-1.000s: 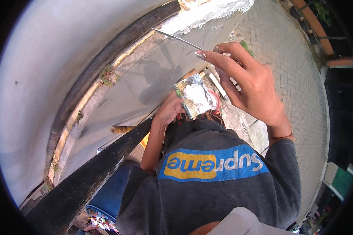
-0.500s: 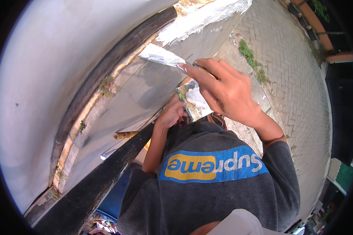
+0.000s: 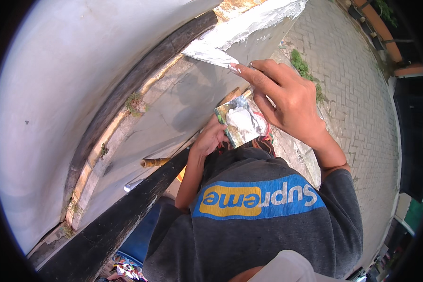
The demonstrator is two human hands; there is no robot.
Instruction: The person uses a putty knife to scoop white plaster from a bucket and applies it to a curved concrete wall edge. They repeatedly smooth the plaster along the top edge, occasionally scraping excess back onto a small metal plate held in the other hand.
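Note:
My right hand (image 3: 286,101) is closed around a putty knife (image 3: 212,55), its index finger stretched along it. White paste coats the blade, which lies over the near end of the white-coated ledge (image 3: 263,22) of the wall; I cannot tell whether it presses on it. Lower down, my left hand (image 3: 210,138) grips a small flat board (image 3: 239,137) by its left edge. A lump of white paste (image 3: 242,118) sits on the board. The right hand's palm hides most of the knife's handle.
A pale wall (image 3: 70,84) with a dark curved band (image 3: 141,61) rises on the left. A dark pole (image 3: 113,221) slants up from the lower left, near my left forearm. Small weeds (image 3: 135,103) grow along the ledge. Block paving (image 3: 357,108) spreads on the right.
My right hand and the putty knife have moved up and right, bringing the blade closer against the white-coated stretch. More of the board and its paste shows beneath the right hand.

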